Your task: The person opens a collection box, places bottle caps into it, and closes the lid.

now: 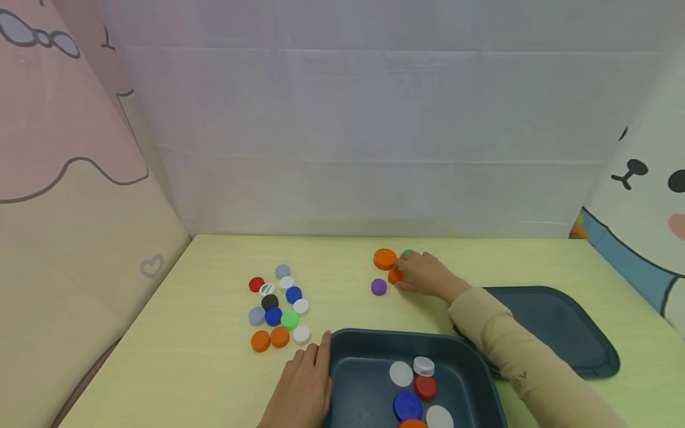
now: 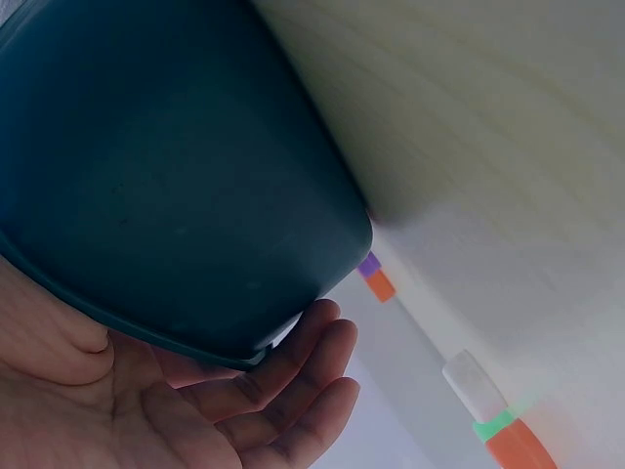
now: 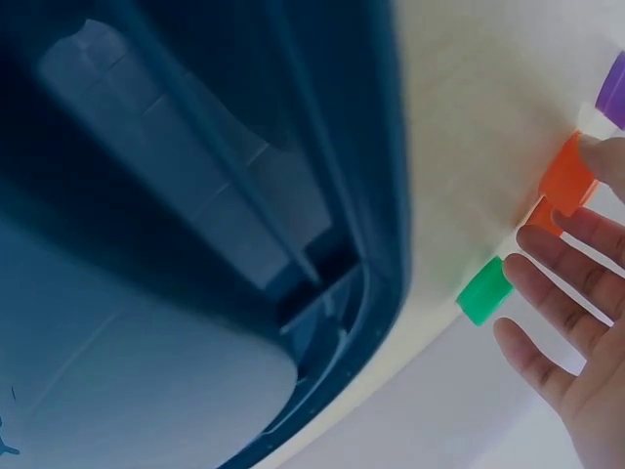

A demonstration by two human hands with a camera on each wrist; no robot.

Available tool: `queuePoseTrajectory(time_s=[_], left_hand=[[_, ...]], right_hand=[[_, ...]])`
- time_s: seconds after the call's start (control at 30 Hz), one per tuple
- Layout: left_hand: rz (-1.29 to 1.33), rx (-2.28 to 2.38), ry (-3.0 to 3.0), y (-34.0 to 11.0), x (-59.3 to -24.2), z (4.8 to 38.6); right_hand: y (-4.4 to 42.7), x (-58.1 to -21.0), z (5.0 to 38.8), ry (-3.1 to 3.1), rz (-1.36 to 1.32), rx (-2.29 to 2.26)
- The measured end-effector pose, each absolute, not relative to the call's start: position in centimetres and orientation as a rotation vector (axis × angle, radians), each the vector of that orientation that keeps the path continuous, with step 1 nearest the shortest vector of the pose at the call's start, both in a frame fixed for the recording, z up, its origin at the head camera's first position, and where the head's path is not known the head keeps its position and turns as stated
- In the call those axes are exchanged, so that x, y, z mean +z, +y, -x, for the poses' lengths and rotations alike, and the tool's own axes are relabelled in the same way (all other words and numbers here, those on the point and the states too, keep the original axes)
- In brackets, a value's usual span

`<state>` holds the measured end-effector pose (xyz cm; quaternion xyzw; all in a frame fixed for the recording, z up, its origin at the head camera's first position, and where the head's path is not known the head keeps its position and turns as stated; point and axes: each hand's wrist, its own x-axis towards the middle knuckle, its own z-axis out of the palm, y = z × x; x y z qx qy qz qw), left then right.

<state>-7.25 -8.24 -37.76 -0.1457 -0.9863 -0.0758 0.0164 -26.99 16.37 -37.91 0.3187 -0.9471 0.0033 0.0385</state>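
Note:
My right hand reaches to the back of the table, its thumb and index finger pinching an orange bottle cap. Around it lie a larger orange cap, a purple cap and a green cap, the last near the other fingertips. My left hand rests against the left corner of a dark blue tub, with fairly straight fingers along its rim. In the tub are several caps, among them a blue cap, a red cap and a white cap.
Left of the tub, several loose caps form a cluster, including a black cap, a light green cap and an orange cap. A dark lid or tray lies at the right beneath my right forearm. White cloth hangs behind the table.

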Motion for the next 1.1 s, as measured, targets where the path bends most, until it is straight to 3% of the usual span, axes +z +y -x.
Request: queuePoseTrajectory(time_s=[0.53,1.1], left_hand=[[0.466,-0.238,-3.055,-8.3,-37.8,7.3],[0.441,-0.246,-3.081,-8.1,-37.6,7.2]], right_hand=[[17.7,-36.4,25.7,-2.871,-0.973,-0.007],[19.7,-34.0,21.5,-2.747,-1.026,-0.105]])
